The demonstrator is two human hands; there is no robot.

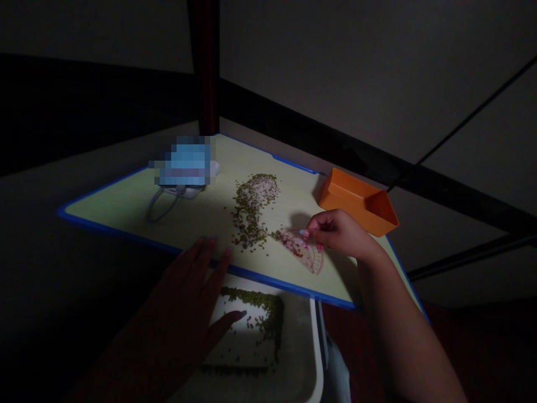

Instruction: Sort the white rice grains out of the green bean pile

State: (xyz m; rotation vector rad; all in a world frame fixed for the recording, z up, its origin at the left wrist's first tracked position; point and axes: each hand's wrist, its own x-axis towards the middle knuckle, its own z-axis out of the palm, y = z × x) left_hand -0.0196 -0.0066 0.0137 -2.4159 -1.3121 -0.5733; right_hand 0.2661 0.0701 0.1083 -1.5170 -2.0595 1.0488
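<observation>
My right hand (pixel 339 234) pinches a clear protractor (pixel 308 254) with pink markings, held low over the pale board (pixel 201 218). The protractor's left end meets a spread of small green beans (pixel 249 232), which look like mung beans. Pale grains (pixel 258 190) lie mixed among the beans at the far side of the pile. My left hand (pixel 191 285) is in deep shadow at the board's near edge, its fingers spread with fingertips on or just over the edge. Below it, a white tub (pixel 312 347) holds more green beans along its sides.
An orange open box (pixel 356 204) stands at the board's right back edge. At the left back sits a pale device with a cable (pixel 157 207), its upper part blurred out in blue. A blue rim (pixel 268 277) borders the board. Walls and a dark post (pixel 208 67) rise behind.
</observation>
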